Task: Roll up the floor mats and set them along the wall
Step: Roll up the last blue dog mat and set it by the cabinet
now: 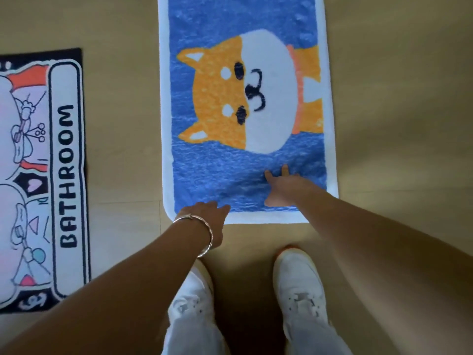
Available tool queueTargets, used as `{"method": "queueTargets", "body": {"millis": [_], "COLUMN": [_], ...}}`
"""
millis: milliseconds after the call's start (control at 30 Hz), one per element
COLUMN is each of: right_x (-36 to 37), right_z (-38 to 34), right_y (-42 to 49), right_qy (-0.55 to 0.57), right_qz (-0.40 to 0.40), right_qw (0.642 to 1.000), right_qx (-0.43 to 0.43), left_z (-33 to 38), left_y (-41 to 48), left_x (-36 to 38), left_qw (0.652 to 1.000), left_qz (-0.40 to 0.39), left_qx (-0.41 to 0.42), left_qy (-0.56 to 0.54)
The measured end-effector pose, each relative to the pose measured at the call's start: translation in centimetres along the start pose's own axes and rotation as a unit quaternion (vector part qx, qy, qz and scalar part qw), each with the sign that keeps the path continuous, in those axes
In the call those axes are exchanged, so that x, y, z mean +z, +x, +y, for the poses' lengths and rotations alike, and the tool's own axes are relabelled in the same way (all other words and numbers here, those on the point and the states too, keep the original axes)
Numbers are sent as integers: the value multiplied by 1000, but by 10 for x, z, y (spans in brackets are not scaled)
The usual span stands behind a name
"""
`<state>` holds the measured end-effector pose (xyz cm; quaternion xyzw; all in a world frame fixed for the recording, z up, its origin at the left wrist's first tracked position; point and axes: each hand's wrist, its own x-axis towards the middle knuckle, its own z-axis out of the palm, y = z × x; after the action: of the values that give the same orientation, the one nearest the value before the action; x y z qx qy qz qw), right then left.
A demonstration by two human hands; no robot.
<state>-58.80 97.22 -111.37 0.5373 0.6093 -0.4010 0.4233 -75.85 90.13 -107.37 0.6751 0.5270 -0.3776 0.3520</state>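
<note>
A: Blue dog mat (256,19) lay flat on the wood floor (396,111), just ahead of the person's shoes (299,280). Which way did it run?

B: Lengthwise away from the person, short edge nearest. Left hand (204,213) touched its near corner, right hand (284,188) rested on the pile. Both sets of fingers were straight, gripping nothing.

A: Risk?

B: Hands sat unevenly, so the roll could have skewed.

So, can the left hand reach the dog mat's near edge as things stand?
Probably yes. The left hand is at the near left corner of the dog mat, fingers outstretched, and nothing lies between them.
</note>
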Motion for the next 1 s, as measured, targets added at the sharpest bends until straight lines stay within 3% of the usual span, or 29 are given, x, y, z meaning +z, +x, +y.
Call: {"method": "queueTargets", "body": {"millis": [100, 267, 400, 533, 633, 767, 900, 1000], "right_x": [0, 8, 45, 73, 83, 92, 86, 77], "right_z": [-5, -4, -9, -9, 5, 21, 24, 25], "right_y": [0, 4, 4, -2, -7, -9, -7, -2], "right_qy": [-7, 42, 51, 17, 9, 88, 134, 100], "right_qz": [-2, 21, 105, 178, 231, 343, 353, 383], "right_qw": [1000, 999, 993, 984, 970, 921, 912, 905], "right_qx": [-11, -12, -9, -20, -70, -162, -163, -153], "left_z": [1, 11, 8, 5, 6, -8, -24, -12], "left_y": [9, 30, 45, 50, 50, 54, 53, 54], "left_x": [15, 23, 37, 47, 42, 33, 34, 29], "left_qw": [999, 990, 990, 983, 977, 971, 961, 967], "left_qz": [26, 132, 124, 175, 209, 208, 225, 244], "left_qx": [17, 48, 43, 37, 49, 92, 104, 47], "left_qy": [15, 3, 46, 53, 6, -79, -123, -56]}}
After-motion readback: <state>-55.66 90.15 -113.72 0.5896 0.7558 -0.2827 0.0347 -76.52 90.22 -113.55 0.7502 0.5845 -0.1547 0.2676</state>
